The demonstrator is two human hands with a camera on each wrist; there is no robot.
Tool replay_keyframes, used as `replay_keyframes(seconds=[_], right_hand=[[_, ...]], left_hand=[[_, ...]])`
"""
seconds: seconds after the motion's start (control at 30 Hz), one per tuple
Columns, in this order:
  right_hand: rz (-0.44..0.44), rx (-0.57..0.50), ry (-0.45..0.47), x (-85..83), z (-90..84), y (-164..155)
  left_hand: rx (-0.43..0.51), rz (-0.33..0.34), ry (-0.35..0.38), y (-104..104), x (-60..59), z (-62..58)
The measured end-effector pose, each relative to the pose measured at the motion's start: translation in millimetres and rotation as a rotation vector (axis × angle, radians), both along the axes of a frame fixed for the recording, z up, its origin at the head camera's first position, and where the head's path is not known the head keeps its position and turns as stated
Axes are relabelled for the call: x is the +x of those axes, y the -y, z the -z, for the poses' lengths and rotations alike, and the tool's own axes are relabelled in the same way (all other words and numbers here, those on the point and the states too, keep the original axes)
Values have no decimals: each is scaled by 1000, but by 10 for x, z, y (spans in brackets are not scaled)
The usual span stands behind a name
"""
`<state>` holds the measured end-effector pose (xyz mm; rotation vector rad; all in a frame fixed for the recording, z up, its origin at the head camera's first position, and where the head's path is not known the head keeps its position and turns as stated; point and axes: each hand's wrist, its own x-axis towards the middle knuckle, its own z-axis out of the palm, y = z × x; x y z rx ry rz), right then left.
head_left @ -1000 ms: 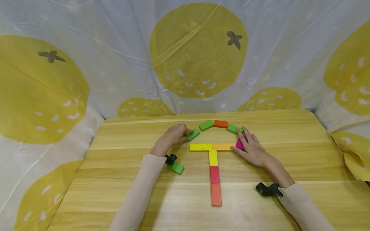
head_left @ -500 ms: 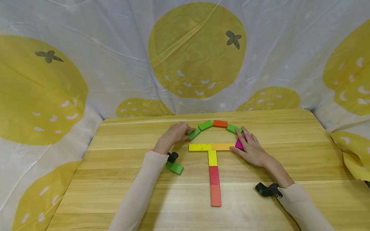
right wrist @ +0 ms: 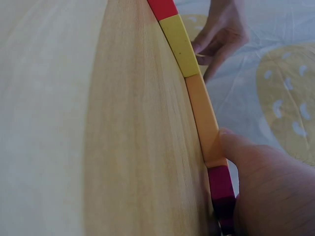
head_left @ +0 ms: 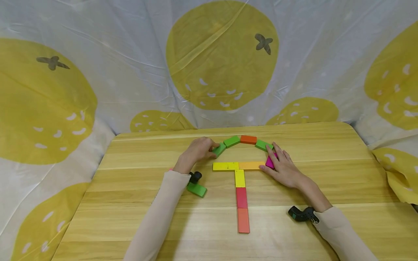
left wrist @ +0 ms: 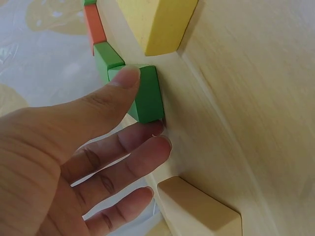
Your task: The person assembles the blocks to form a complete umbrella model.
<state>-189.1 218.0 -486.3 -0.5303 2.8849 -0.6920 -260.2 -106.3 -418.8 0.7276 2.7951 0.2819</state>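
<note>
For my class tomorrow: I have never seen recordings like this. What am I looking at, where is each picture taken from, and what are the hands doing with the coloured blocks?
No machine here: a person works with two bare hands, wearing three cameras. The wide picture comes from the head camera, looking down at a wooden table. The other two come from small cameras strapped at each wrist, so they show each hand's work very close and tilted.

On the table, flat coloured blocks form an umbrella-like shape: a stem of blocks, a yellow and orange crossbar, and an arch above. The left hand holds a green block at the arch's left end, thumb on top, as the left wrist view shows. The right hand rests with straight fingers against a magenta block at the crossbar's right end. A spare green block lies beside the left wrist.
</note>
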Motion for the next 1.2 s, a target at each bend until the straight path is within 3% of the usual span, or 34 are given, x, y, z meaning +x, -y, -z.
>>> replay_keyframes(seconds=[0.5,0.9,1.2], right_hand=[[-3,3,-1,-10,18,3],[1,-3,14,-1,22,-11],[1,-4,14,1,18,-7]], left_hand=[[6,-5,-7,5,46,-13],[-11,57,-17,-14,100,-40],[-3,69,23,-45,106,-51]])
